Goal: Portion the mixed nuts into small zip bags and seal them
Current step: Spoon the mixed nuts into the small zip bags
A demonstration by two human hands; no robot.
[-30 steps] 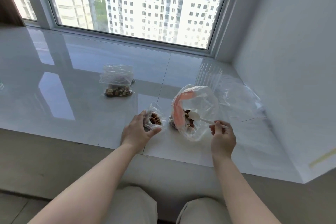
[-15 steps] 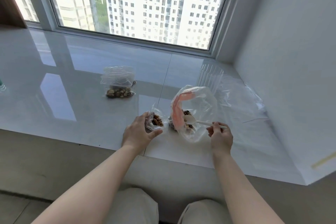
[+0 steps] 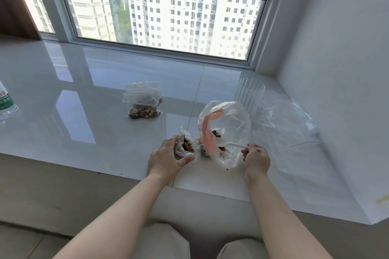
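A large clear bag (image 3: 229, 130) with a pink strip stands open on the white sill, mixed nuts (image 3: 216, 134) lying at its bottom. My right hand (image 3: 255, 159) pinches the handle of a white plastic spoon (image 3: 237, 145) whose bowl reaches down into that bag. Just left of it, my left hand (image 3: 168, 157) holds a small zip bag (image 3: 186, 144) upright and open, with some nuts inside. Further back on the sill lies another small bag with nuts (image 3: 143, 101).
A ribbed clear plastic cup (image 3: 249, 94) stands behind the large bag. Loose clear plastic film (image 3: 288, 120) lies to the right against the white wall. A water bottle (image 3: 5, 101) shows at the left edge. The sill's front edge (image 3: 84, 169) runs just before my hands.
The spoon's bowl has dipped lower into the large bag, among the nuts. My left hand keeps holding the small bag in the same place.
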